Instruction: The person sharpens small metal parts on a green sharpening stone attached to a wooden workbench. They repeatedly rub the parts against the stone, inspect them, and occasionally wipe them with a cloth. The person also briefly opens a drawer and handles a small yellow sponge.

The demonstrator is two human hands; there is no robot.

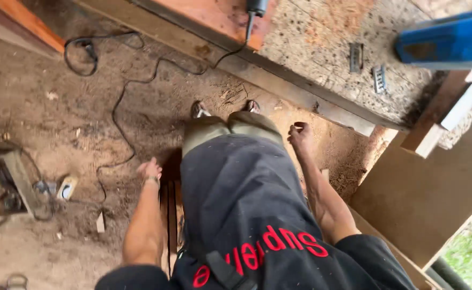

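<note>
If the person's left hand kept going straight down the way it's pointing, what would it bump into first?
Probably just the dirt floor. The left hand hangs open, fingers toward the ground, with nothing visible under it. The black power cord lies a bit further ahead, but depth is hard to judge from above.

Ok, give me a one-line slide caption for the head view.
Standing on a dirt floor, left hand and right hand hanging empty beside a black cable and timber beam.
</note>
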